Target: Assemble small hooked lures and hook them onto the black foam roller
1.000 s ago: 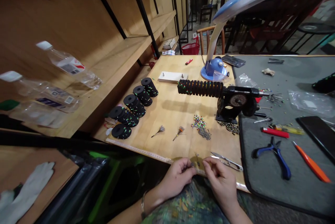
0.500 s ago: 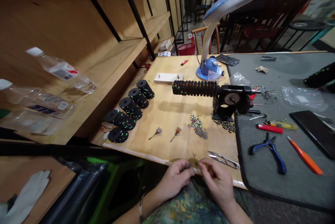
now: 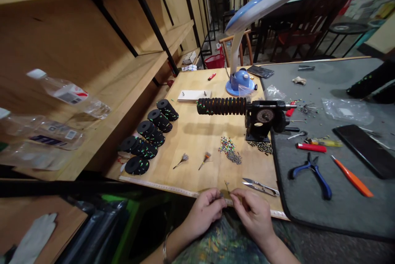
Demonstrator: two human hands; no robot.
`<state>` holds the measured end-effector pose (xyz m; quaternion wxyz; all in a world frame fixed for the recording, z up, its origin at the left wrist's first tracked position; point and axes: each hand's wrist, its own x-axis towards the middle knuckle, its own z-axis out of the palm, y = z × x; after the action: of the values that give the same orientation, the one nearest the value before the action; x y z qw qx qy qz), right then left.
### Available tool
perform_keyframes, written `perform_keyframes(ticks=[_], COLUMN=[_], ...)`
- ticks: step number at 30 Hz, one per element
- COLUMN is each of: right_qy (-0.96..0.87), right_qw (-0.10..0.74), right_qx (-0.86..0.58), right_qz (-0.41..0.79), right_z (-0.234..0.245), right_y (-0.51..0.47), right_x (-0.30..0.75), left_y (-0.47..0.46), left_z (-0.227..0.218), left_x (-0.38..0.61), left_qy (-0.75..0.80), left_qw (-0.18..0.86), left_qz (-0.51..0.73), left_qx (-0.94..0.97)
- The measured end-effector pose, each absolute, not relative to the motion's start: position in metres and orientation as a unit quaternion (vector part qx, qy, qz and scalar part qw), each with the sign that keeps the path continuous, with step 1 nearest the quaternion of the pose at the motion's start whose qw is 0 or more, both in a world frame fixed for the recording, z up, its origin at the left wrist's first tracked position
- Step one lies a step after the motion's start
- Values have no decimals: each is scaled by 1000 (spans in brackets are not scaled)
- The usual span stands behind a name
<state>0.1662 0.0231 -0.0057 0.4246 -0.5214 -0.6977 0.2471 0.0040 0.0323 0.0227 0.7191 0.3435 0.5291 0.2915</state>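
Note:
My left hand (image 3: 204, 211) and my right hand (image 3: 250, 213) meet at the near edge of the wooden board (image 3: 200, 132), fingers pinched together on a tiny item I cannot make out. A small hook-like piece (image 3: 227, 185) lies on the board just beyond my fingertips. Silver thread snips (image 3: 261, 187) rest to the right of my right hand. Farther out sit a pile of coloured beads (image 3: 230, 148) and two small feathered pieces (image 3: 182, 160). A black winder (image 3: 263, 120) holds a long row of black spools (image 3: 221, 106).
Stacks of black spools (image 3: 148, 136) line the board's left side. On the grey mat (image 3: 339, 198) lie blue pliers (image 3: 313, 170), an orange tool (image 3: 352, 176), a red lighter (image 3: 310, 147) and a phone (image 3: 364, 149). A blue desk lamp (image 3: 243, 78) stands behind. Bottles (image 3: 66, 93) rest on the left shelf.
The view has drifted, so everything sits a little further left in the frame. My hands stay pinched together at the board's edge, shifting only slightly.

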Motion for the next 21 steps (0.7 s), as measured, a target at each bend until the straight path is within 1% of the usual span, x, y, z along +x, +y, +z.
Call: perform_keyframes(ticks=[5, 13, 21], right_qy=[-709, -714, -704], right_qw=[421, 431, 429], right_qx=[-511, -501, -512], right_qz=[243, 230, 242], right_z=[-1, -3, -8], right_y=[24, 24, 26], right_x=[167, 166, 165], left_y=[32, 30, 32], left_z=[24, 13, 17], left_x=[4, 2, 4], left_qy=[520, 510, 523], left_qw=[731, 739, 744], left_qz=[295, 318, 313], left_qx=[328, 303, 275])
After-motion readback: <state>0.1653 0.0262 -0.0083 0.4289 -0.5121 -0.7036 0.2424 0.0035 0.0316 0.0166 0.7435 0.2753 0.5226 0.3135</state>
